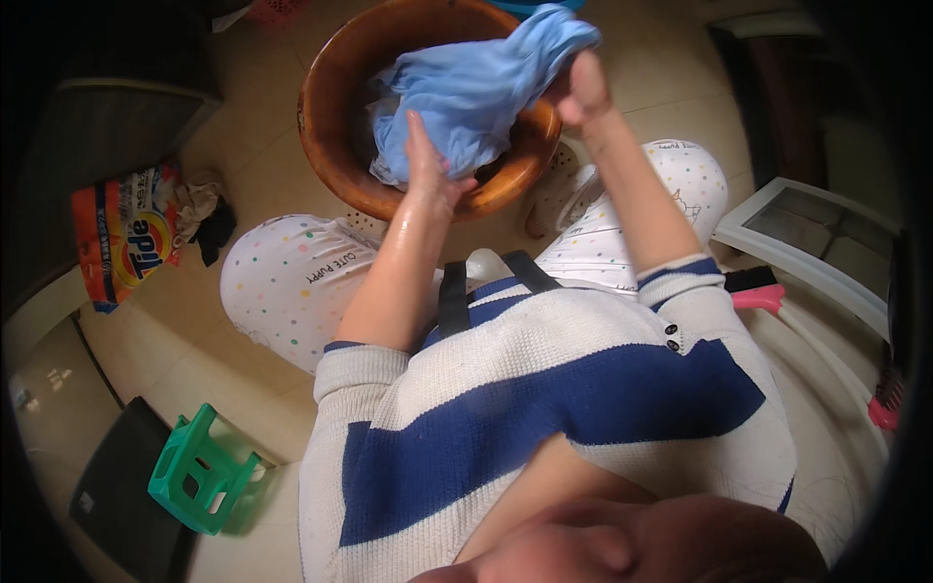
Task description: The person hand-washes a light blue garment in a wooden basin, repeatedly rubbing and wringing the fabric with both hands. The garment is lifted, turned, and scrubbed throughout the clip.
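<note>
A wet-looking light blue cloth, probably a garment, is bunched and stretched over a round brown basin. My left hand holds its lower part, with the thumb pointing up along the fabric and the other fingers lower down near the basin's rim. Beyond the rim on the right, my right hand grips the raised, twisted upper end. Folds of fabric hide some of its fingers. More pale fabric shows at the cloth's left edge inside the basin.
An orange Tide detergent bag stands on the left beside crumpled dark and beige cloths. A green plastic stool is at lower left. To the right are a white-framed panel and a pink-handled brush. My knees flank the basin.
</note>
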Demonstrator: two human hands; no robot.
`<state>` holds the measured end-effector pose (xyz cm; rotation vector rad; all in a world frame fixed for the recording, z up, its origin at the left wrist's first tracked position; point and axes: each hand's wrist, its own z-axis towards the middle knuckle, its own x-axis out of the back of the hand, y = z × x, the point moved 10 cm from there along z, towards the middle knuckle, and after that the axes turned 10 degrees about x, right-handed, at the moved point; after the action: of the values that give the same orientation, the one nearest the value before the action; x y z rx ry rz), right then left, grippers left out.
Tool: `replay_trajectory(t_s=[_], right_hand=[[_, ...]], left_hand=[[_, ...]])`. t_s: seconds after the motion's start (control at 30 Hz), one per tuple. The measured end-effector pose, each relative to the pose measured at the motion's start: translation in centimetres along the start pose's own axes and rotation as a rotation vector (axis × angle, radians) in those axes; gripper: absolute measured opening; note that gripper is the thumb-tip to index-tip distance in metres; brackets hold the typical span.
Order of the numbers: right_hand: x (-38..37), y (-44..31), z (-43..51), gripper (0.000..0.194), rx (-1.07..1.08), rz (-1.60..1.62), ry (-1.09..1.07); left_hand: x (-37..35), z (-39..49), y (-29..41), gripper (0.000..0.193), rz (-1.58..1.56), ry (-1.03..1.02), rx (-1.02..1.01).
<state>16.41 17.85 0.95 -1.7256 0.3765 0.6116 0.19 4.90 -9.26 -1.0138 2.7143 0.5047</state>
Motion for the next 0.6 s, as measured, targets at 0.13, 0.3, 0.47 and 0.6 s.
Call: replay_trajectory(t_s=[0.13,0.3,0.47,0.6], right_hand=[[-14.1,2.4,-10.6,0.037,0.417,-0.588,-0.572],[-12.8,1.5,-6.9,0.037,1.090,-1.345,-0.324],[-6.2,-0.4,-0.5,0.021,0.641,-0.992,-0.094],[-17.5,0.5,-11.3,0.037,0.987,-1.285,-0.420]], left_hand=[[-5.6,-0.9,2.9,0.070,0.721,-0.407,-0.726],[-5.2,0.0,1.2,0.045,-0.110,-0.656,-0.209],[-7.4,-3.4,1.4,0.024,-0.161,-0.636,-0.109],[-5.1,-3.6,2.6,0.025,-0.182,-1.245,-0.360]])
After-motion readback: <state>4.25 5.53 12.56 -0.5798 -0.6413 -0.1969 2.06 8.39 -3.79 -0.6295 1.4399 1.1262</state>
